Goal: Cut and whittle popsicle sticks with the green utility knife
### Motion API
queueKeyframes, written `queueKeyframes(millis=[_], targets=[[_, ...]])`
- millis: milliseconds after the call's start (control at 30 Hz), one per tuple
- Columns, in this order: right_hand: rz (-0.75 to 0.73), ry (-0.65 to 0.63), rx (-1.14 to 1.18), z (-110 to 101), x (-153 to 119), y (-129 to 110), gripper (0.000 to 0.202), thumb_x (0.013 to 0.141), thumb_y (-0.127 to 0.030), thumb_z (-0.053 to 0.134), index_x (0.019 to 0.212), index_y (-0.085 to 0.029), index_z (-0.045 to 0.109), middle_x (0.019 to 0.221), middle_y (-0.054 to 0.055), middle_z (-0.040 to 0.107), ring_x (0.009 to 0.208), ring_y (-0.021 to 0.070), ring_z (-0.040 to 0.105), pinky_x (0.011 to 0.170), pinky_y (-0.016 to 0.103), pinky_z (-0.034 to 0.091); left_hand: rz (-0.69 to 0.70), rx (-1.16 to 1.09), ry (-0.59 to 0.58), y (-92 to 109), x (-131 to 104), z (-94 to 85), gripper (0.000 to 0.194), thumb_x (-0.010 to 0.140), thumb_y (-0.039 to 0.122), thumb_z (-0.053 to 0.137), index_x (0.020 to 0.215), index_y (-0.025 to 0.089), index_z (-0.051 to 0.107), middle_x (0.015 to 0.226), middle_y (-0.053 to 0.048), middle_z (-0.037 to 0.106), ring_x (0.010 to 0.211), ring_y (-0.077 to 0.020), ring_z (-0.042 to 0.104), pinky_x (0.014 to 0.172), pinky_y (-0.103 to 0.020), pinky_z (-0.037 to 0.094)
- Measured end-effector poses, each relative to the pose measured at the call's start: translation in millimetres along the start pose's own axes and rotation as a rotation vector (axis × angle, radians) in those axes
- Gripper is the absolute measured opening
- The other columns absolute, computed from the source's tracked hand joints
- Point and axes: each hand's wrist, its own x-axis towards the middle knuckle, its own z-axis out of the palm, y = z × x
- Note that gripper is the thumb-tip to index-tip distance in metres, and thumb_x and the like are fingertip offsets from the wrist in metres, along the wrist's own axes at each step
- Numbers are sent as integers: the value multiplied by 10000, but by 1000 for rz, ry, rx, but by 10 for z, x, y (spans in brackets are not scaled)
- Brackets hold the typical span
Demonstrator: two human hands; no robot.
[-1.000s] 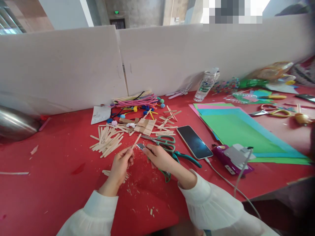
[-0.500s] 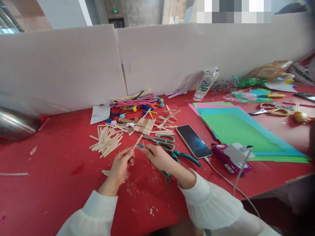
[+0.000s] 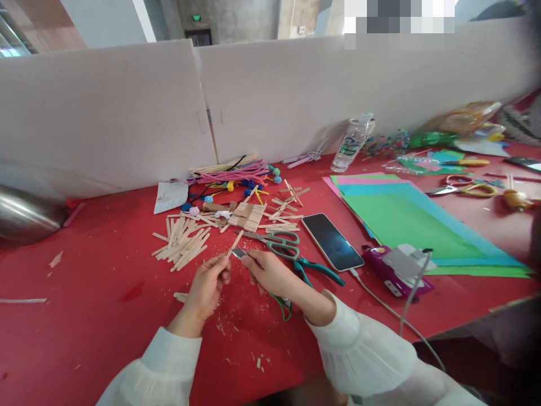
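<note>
Between the fingers of my left hand [image 3: 210, 285] is a thin wooden stick [image 3: 237, 241], its upper end pointing up and away. My right hand [image 3: 267, 272] grips a small knife [image 3: 239, 253], whose flat metal blade lies against or very near the stick. Most of the knife's handle is hidden by my fingers. Small wood shavings [image 3: 258, 362] are scattered below. Loose wooden sticks [image 3: 183, 242] lie in a pile to the left, and a bundle of sticks [image 3: 248, 216] rests just beyond my hands.
Green-handled scissors [image 3: 284, 245], teal pliers [image 3: 320, 269] and a phone [image 3: 332, 242] lie to the right. Farther right are a purple power strip [image 3: 391, 270] and coloured paper [image 3: 414, 220]. A bottle [image 3: 351, 144] stands near the white partition [image 3: 274, 96]; pipe cleaners [image 3: 232, 173] lie behind.
The knife blade in my right hand has moved slightly left, closer to the stick. My left hand keeps its hold on the stick with little change.
</note>
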Motion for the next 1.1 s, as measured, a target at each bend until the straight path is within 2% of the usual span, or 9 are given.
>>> queueKeyframes(millis=[200, 500, 700, 900, 1100], targets=[[-21, 52, -45, -58, -7, -41, 276, 952, -243, 367, 677, -219, 380, 427, -86, 439, 328, 81, 438, 398, 196, 294, -27, -27, 2, 16, -10, 9, 379, 439, 340, 862, 667, 104, 672, 525, 47, 524, 454, -30, 396, 410, -136, 323], [-40, 57, -92, -51, -9, -47, 305, 941, -228, 374, 637, -219, 366, 479, -57, 507, 351, 85, 468, 425, 205, 320, -22, -32, 14, 12, -19, 21, 333, 452, 321, 851, 580, 117, 621, 525, 37, 541, 448, -37, 420, 413, -151, 333], [-45, 57, -123, -41, -24, -58, 314, 943, -223, 382, 629, -216, 384, 475, -54, 500, 356, 88, 465, 425, 204, 320, -23, -15, 5, 20, -21, 24, 311, 456, 291, 839, 627, 113, 650, 512, 45, 525, 445, -41, 412, 412, -155, 330], [-65, 71, -156, -12, -47, -75, 332, 937, -206, 398, 606, -216, 378, 459, -52, 465, 364, 82, 439, 427, 203, 302, -25, -17, -2, 23, -25, 28, 301, 462, 285, 830, 539, 124, 588, 507, 45, 515, 445, -37, 406, 414, -153, 333], [-87, 123, -197, -24, -27, -61, 307, 933, -211, 401, 626, -220, 403, 490, -39, 485, 424, 111, 463, 466, 222, 308, -22, -20, -8, 33, -38, 37, 282, 503, 273, 810, 529, 129, 570, 518, 38, 515, 450, -39, 407, 411, -157, 329]])
